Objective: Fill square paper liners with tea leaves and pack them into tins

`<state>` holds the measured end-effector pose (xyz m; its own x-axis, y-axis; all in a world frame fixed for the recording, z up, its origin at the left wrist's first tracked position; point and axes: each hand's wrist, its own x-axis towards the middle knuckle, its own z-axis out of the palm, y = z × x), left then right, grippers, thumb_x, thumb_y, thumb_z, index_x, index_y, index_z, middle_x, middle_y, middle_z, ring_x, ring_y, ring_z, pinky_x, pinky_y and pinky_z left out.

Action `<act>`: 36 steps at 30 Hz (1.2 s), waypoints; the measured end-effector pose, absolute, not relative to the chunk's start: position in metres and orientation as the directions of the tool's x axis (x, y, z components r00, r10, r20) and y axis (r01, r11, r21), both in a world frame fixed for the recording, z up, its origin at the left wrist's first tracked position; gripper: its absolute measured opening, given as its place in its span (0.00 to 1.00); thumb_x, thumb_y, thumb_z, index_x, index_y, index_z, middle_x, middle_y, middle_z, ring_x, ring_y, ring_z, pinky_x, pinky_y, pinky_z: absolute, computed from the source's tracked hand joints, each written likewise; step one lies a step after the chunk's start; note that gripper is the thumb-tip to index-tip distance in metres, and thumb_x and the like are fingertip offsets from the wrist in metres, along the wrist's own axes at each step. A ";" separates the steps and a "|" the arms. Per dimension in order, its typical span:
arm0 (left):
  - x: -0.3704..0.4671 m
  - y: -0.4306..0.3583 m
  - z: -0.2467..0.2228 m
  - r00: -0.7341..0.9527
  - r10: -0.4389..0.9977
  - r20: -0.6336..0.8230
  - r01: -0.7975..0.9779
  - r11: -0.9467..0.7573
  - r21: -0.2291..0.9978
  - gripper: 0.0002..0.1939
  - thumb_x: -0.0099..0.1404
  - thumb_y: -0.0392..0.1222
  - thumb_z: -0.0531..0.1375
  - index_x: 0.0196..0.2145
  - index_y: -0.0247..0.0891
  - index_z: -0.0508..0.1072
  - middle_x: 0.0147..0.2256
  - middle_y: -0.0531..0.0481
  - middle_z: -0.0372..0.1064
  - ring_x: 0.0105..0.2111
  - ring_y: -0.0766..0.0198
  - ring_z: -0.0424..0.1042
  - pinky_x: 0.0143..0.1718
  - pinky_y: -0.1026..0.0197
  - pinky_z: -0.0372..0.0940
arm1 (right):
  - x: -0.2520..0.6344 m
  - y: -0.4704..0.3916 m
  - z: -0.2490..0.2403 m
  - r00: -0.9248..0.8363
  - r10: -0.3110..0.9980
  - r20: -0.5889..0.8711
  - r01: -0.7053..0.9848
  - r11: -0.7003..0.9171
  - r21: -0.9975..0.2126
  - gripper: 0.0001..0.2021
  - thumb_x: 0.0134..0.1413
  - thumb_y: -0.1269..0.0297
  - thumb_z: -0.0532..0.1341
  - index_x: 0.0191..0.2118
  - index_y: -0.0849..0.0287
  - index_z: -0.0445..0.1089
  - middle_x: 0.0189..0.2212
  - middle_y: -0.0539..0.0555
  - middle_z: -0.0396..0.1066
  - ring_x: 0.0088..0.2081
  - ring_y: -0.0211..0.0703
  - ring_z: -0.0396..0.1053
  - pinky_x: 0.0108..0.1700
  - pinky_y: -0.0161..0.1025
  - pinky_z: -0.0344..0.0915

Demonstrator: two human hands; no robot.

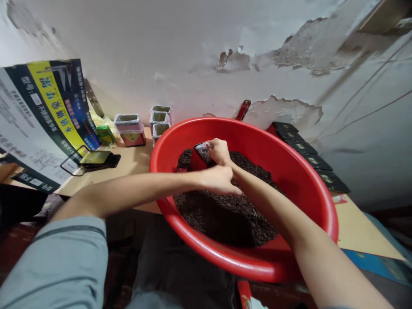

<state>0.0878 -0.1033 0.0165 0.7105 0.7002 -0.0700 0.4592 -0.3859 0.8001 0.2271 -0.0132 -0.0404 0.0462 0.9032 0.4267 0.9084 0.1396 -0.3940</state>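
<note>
A large red plastic tub [302, 189] holds a bed of dark, dried, leaf-like bits [199, 214]. Inside it, toward the far left, a red tin [197, 159] with a clear plastic liner [202, 148] at its mouth stands tilted among the bits. My right hand [219, 151] is closed at the tin's upper right edge, pinching the liner. Over the tub's middle, my left hand [220, 179] crosses close in front of my right wrist, with at least one finger stretched out and nothing visible in it. Part of the tin's lower body is hidden by my left hand and the bits.
Several lined tins [161, 116] stand behind the tub's left rim, with a pink-and-red one [131, 131] farther left. Black lids [99, 159] lie near a printed cardboard sheet [48, 111]. Dark boxes [305, 150] line the wall on the right. The table [363, 227] is tan.
</note>
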 end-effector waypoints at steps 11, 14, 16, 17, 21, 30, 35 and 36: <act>0.064 0.066 0.030 0.819 0.573 0.010 0.562 -0.807 0.181 0.61 0.44 0.33 0.75 0.72 0.35 0.54 0.71 0.32 0.51 0.69 0.44 0.58 0.65 0.53 0.58 | 0.230 -0.012 -0.061 -0.042 0.815 0.578 0.831 0.350 -0.432 0.16 0.60 0.72 0.56 0.45 0.61 0.81 0.41 0.62 0.77 0.42 0.48 0.73 0.49 0.43 0.68; 0.079 0.075 0.022 0.889 0.435 -0.145 0.457 -0.816 0.354 0.61 0.39 0.34 0.76 0.70 0.40 0.58 0.69 0.38 0.58 0.65 0.46 0.65 0.61 0.57 0.63 | 0.234 -0.014 -0.056 -0.114 0.788 0.605 0.800 0.434 -0.415 0.15 0.61 0.71 0.57 0.43 0.59 0.82 0.42 0.61 0.78 0.44 0.48 0.74 0.50 0.43 0.69; 0.081 0.075 0.019 0.900 0.395 -0.185 0.436 -0.806 0.401 0.58 0.40 0.38 0.76 0.68 0.41 0.62 0.62 0.41 0.70 0.58 0.46 0.72 0.56 0.57 0.67 | 0.235 -0.017 -0.052 -0.169 0.775 0.609 0.775 0.486 -0.404 0.13 0.61 0.70 0.58 0.41 0.57 0.82 0.43 0.60 0.78 0.44 0.47 0.75 0.50 0.42 0.70; 0.079 0.073 0.017 0.902 0.396 -0.174 0.432 -0.808 0.401 0.58 0.40 0.40 0.76 0.69 0.40 0.61 0.60 0.41 0.71 0.57 0.46 0.73 0.56 0.56 0.67 | 0.235 -0.018 -0.050 -0.196 0.771 0.606 0.763 0.509 -0.399 0.13 0.60 0.70 0.58 0.40 0.57 0.82 0.43 0.59 0.78 0.44 0.46 0.75 0.50 0.41 0.70; 0.061 0.044 0.008 0.835 0.547 -0.067 0.535 -0.775 0.337 0.70 0.41 0.49 0.77 0.73 0.28 0.47 0.64 0.28 0.64 0.62 0.40 0.67 0.61 0.51 0.63 | 0.231 -0.018 -0.041 -0.262 0.777 0.573 0.749 0.538 -0.386 0.13 0.59 0.71 0.60 0.42 0.58 0.82 0.40 0.57 0.77 0.40 0.42 0.73 0.46 0.38 0.70; 0.028 -0.067 -0.005 0.507 0.859 -0.066 0.724 -0.384 0.573 0.53 0.61 0.53 0.69 0.71 0.26 0.47 0.60 0.24 0.68 0.62 0.40 0.68 0.60 0.48 0.65 | 0.194 -0.014 -0.031 -0.100 0.878 0.469 0.826 0.336 -0.453 0.08 0.57 0.68 0.64 0.31 0.62 0.82 0.35 0.59 0.71 0.33 0.42 0.68 0.40 0.39 0.65; 0.071 -0.087 -0.014 0.569 0.816 -0.102 0.437 -0.195 0.878 0.16 0.67 0.33 0.61 0.52 0.32 0.68 0.53 0.37 0.76 0.50 0.59 0.77 0.50 0.61 0.72 | 0.192 -0.013 -0.027 0.039 0.905 0.424 0.820 0.213 -0.531 0.09 0.55 0.73 0.63 0.31 0.63 0.82 0.32 0.59 0.75 0.30 0.40 0.69 0.37 0.37 0.65; 0.077 -0.088 -0.014 0.609 0.787 -0.095 0.441 -0.237 0.865 0.13 0.68 0.33 0.59 0.50 0.33 0.68 0.50 0.39 0.78 0.46 0.60 0.78 0.46 0.62 0.73 | 0.195 -0.013 -0.028 0.047 0.905 0.423 0.810 0.213 -0.546 0.08 0.54 0.73 0.64 0.32 0.63 0.83 0.31 0.58 0.75 0.30 0.40 0.70 0.38 0.36 0.66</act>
<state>0.0774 -0.0883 -0.0137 0.6093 0.7873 -0.0950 0.4414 -0.2371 0.8654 0.1949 -0.0127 -0.0276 0.0467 0.9051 0.4227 0.8104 0.2130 -0.5457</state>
